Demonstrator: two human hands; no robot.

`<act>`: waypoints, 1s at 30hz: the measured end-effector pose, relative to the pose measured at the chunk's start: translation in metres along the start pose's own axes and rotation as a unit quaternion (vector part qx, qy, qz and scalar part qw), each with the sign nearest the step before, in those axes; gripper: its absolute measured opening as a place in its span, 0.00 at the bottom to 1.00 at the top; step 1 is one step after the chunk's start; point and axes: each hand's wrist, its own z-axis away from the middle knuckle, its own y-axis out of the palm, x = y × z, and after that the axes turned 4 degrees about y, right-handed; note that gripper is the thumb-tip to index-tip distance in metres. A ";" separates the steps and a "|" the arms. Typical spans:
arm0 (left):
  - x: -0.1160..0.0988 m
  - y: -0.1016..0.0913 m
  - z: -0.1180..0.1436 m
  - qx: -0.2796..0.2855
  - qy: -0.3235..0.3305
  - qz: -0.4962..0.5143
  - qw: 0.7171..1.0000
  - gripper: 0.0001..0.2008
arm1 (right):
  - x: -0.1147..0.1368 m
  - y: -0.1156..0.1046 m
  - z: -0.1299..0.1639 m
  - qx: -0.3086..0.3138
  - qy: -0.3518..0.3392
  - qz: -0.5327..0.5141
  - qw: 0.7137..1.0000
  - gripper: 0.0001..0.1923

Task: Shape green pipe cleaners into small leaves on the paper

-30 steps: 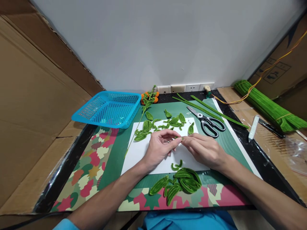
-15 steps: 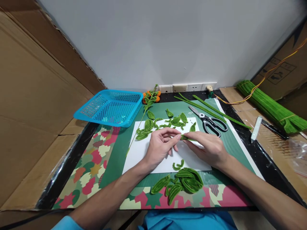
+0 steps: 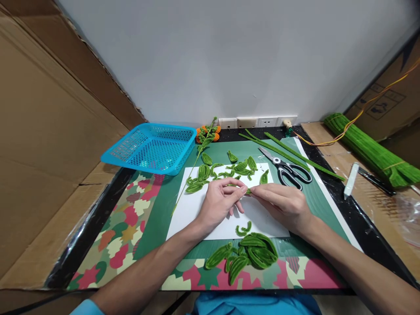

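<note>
Over the white paper [image 3: 190, 218], my left hand [image 3: 220, 201] pinches a short piece of green pipe cleaner [image 3: 248, 191] between thumb and forefinger, its other fingers loosely curled. From the other side, my right hand [image 3: 286, 203] closes its fingertips on the same piece, hiding most of it. Beyond my hands lie several leaf shapes [image 3: 241, 166] of bent green pipe cleaner. Nearer to me is a pile of larger green leaves [image 3: 259, 251], with small curled pieces [image 3: 243, 228] just above it.
Scissors [image 3: 287, 168] lie beside long green pipe cleaners [image 3: 278, 151]. A blue basket [image 3: 152, 168] stands at the back left, near a stem with orange flowers [image 3: 207, 133]. On the right are a green bundle [image 3: 370, 146], a white tool [image 3: 351, 181] and a black pen-like tool [image 3: 376, 180].
My right fingers have drawn together and cover more of the green piece. Both hands stay in nearly the same place; the view has shifted very slightly.
</note>
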 end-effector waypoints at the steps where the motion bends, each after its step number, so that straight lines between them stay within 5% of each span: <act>1: -0.001 0.000 0.000 0.000 -0.002 0.002 1.000 0.19 | 0.000 -0.001 -0.001 0.000 0.000 0.002 1.000 0.12; 9: -0.004 -0.008 -0.002 0.069 -0.019 -0.017 0.997 0.20 | 0.003 -0.005 -0.013 -0.016 -0.008 0.037 0.999 0.10; 30: -0.004 -0.005 -0.006 0.034 0.004 -0.013 0.999 0.15 | -0.005 0.000 -0.008 0.080 0.005 0.121 0.989 0.10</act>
